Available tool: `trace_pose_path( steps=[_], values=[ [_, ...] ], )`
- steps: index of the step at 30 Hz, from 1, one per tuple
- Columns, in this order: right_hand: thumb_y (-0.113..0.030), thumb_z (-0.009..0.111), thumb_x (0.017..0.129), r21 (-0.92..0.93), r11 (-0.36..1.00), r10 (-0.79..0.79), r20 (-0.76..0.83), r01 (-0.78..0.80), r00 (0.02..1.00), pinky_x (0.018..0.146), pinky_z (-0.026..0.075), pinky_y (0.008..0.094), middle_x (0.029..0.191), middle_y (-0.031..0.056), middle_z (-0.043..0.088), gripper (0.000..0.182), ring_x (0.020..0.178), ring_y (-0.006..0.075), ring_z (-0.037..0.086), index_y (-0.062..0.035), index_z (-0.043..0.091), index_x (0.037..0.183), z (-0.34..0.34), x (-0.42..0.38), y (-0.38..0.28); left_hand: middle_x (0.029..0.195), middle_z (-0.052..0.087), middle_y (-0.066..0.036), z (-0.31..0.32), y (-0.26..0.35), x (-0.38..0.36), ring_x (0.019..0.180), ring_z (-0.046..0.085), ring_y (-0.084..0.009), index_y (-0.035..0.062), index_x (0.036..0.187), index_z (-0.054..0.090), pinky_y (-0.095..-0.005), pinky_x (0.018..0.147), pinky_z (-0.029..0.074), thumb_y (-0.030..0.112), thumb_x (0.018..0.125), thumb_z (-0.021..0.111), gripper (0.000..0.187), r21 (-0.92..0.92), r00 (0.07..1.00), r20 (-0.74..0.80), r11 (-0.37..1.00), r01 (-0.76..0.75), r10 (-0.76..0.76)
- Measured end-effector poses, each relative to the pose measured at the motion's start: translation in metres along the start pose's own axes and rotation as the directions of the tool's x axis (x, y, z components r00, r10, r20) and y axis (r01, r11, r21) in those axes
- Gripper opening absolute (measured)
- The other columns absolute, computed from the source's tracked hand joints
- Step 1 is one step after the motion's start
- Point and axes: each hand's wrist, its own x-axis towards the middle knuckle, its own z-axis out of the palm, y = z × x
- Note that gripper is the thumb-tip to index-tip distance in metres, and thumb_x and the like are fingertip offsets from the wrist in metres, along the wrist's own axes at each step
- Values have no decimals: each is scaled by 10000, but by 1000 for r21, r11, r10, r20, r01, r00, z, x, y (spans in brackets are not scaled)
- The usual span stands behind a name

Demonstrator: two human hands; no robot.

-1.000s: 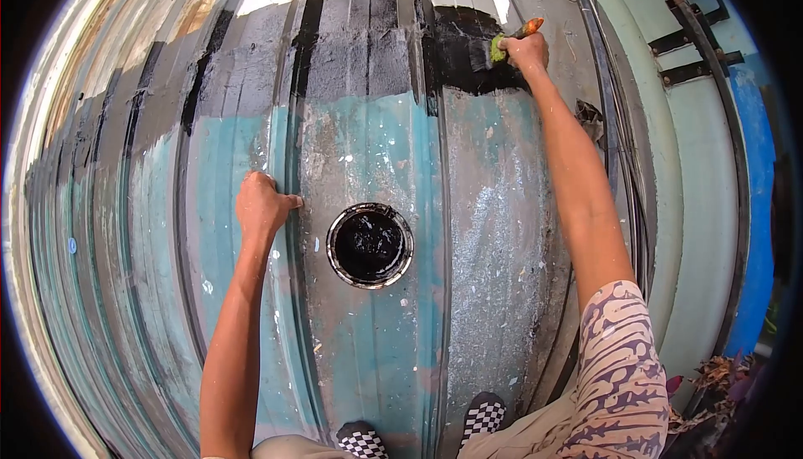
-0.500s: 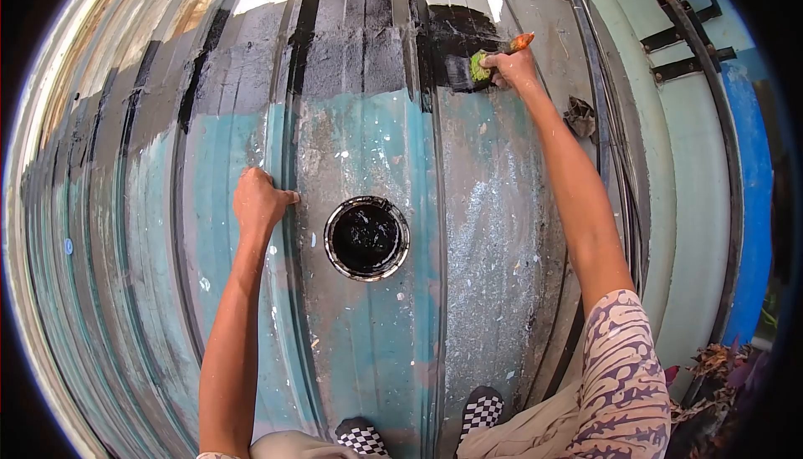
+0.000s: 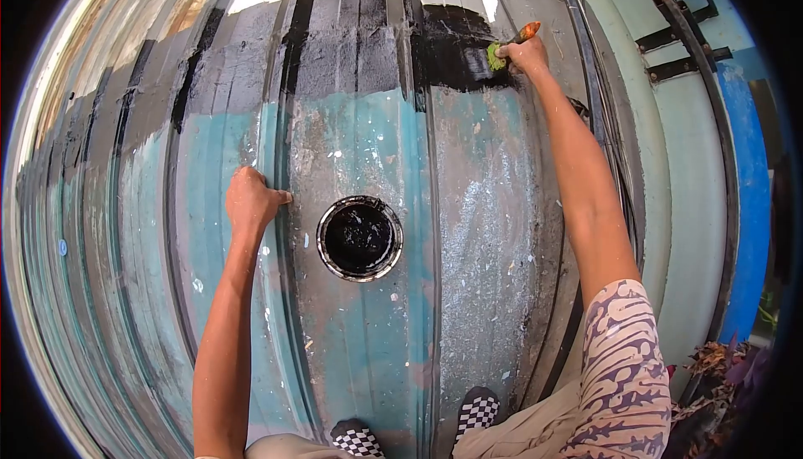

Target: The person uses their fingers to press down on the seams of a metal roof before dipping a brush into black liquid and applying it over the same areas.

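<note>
My right hand (image 3: 527, 56) is closed around a paintbrush (image 3: 496, 57) with a green-yellow lower part and an orange handle end. Its bristles touch the wet black paint (image 3: 456, 53) on the ribbed metal roof (image 3: 351, 141). Farther down and to the left, my left hand (image 3: 251, 198) leans on the roof beside a raised rib. Its thumb is stretched out toward that rib, while the other fingertips are hidden beneath the hand; it holds nothing that I can see. Between my arms stands a round paint can (image 3: 360, 239) with black paint inside and smears on its rim.
My feet in checkered socks (image 3: 477, 413) are on the roof at the bottom. Dark cables (image 3: 617, 170) run along the right edge, beside a pale green wall (image 3: 694, 191) and a metal bracket (image 3: 682, 41). Dry plants (image 3: 707, 384) show at lower right.
My right hand has moved the paintbrush slightly right and up, toward the right edge of the black band. My left hand stays at its place on the roof. The view has shifted slightly.
</note>
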Motion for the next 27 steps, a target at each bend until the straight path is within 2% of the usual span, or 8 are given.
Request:
trace_pose_path(
  steps=[2,3,6,12,14,16,18,27],
  values=[
    [-173,705,728,-516,818,-396,-187,253,899,725,555,406,854,195,705,204,771,338,697,3,684,831,0,9,-8,718,607,-199,-8,7,3,651,628,-354,-59,618,599,-430,610,481,170,506,888,385,21,993,90,997,73,-74],
    [-152,617,756,-608,711,-459,-23,352,888,817,533,441,968,232,683,225,923,387,662,-14,690,918,-3,5,-25,844,642,-198,-9,10,3,738,656,-372,-52,670,634,-431,648,502,172,511,892,377,53,973,183,989,137,-144],
    [-120,596,744,-581,644,-573,65,498,817,823,531,447,978,243,675,241,940,394,655,-16,686,942,4,9,-26,823,643,-200,-6,7,3,728,654,-370,-45,662,630,-436,643,497,173,512,892,372,41,983,135,992,120,-124],
    [-91,613,715,-564,627,-443,309,537,841,789,537,459,908,242,680,214,897,405,657,10,653,899,-24,-7,-19,834,648,-193,-2,3,-1,753,650,-371,-48,709,638,-437,665,498,177,507,895,397,23,997,36,997,67,-68],
    [-152,705,664,-434,836,-9,601,335,799,737,526,455,812,230,670,284,805,411,648,39,579,832,-45,-6,-35,839,648,-192,-3,5,0,754,650,-370,-50,708,639,-437,666,499,179,506,896,400,32,992,84,995,89,-92],
    [-127,648,680,-461,808,-48,568,367,822,751,532,463,824,242,672,245,822,431,649,37,603,856,-32,11,-29,845,649,-190,-2,5,2,754,649,-370,-52,708,639,-436,668,500,181,504,897,403,47,987,119,994,103,-108],
    [-159,666,726,-678,575,-529,119,459,840,792,552,451,898,238,687,312,881,391,677,-5,670,997,-6,19,-21,789,643,-196,-2,5,2,715,648,-367,-52,674,632,-435,643,494,179,504,897,391,41,995,66,996,75,-78],
    [-146,625,773,-601,620,-679,-89,504,729,804,551,442,892,206,698,200,876,374,681,-45,718,919,3,32,1,668,609,-193,-2,4,1,625,627,-321,-38,641,538,-420,628,491,174,511,908,445,2,997,39,998,65,-65]
  ],
)
